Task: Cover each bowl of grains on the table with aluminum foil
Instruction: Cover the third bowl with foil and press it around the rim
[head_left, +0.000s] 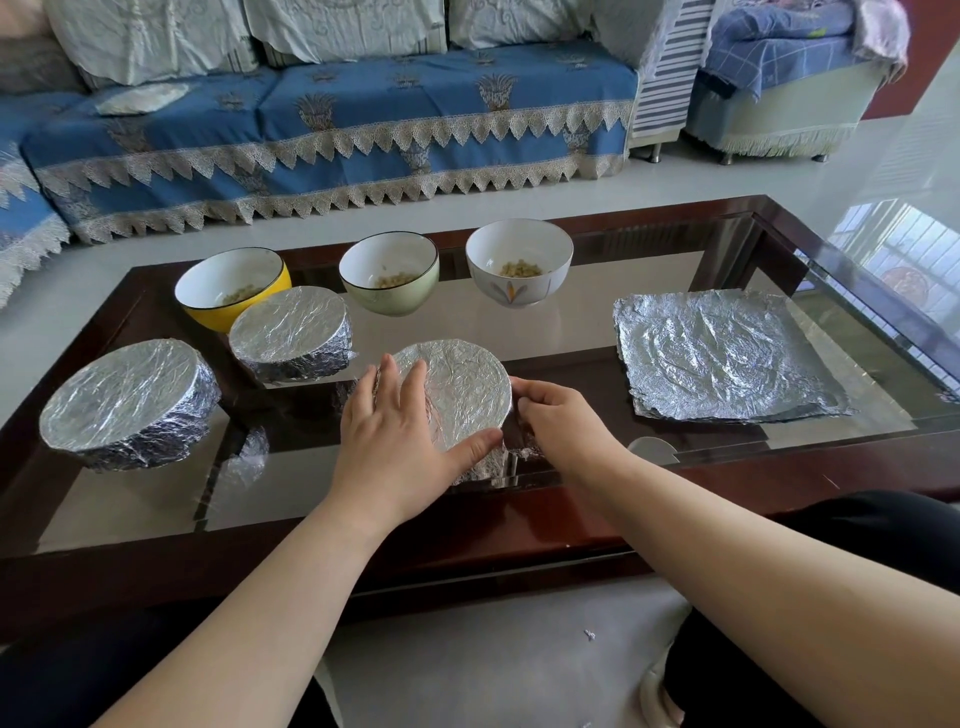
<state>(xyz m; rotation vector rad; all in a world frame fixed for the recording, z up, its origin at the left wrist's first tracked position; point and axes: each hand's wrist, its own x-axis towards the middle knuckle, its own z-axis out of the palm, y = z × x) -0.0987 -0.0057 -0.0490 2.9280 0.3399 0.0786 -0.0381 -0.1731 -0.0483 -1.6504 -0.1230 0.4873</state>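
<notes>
A foil-covered bowl (462, 384) stands at the near middle of the glass table. My left hand (395, 447) lies flat on its foil top, fingers straight, thumb along the near rim. My right hand (558, 421) curls its fingers round the foil at the bowl's right side. Two more foil-covered bowls stand to the left, one (130, 405) near and one (291, 332) further back. Behind them a yellow bowl (234, 288), a green bowl (389, 273) and a white bowl (519, 262) stand uncovered with grains inside. A stack of foil sheets (727, 353) lies at the right.
The dark wooden frame of the glass table (675, 213) surrounds the bowls. A blue-covered sofa (332, 130) runs along the far side, with pale floor between. My dark-clothed knees are below the table's near edge.
</notes>
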